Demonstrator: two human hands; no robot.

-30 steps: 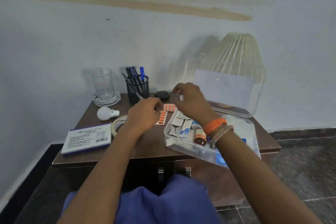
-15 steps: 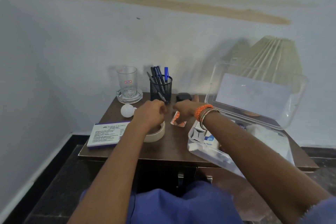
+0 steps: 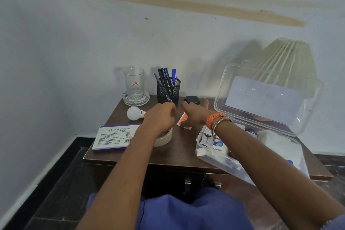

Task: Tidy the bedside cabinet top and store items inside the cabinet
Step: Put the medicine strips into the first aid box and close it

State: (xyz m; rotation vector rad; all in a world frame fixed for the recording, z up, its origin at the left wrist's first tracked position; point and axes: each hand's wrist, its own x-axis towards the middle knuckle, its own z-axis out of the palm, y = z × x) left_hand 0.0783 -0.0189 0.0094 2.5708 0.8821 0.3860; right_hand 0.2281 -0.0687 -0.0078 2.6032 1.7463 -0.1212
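Our left hand hovers curled in a loose fist over the masking tape roll, gripping nothing we can see. Our right hand reaches past the orange blister pack toward the black case; whether its fingers grip anything we cannot tell. The clear medicine box sits open at the cabinet top's right, the stamp pad box at near left.

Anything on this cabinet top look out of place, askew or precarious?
Yes. The clear plastic box sits skewed, its front edge jutting past the cabinet top, lid open. A bare light bulb lies loose on its side beside the glass. Nothing looks spilled or broken.
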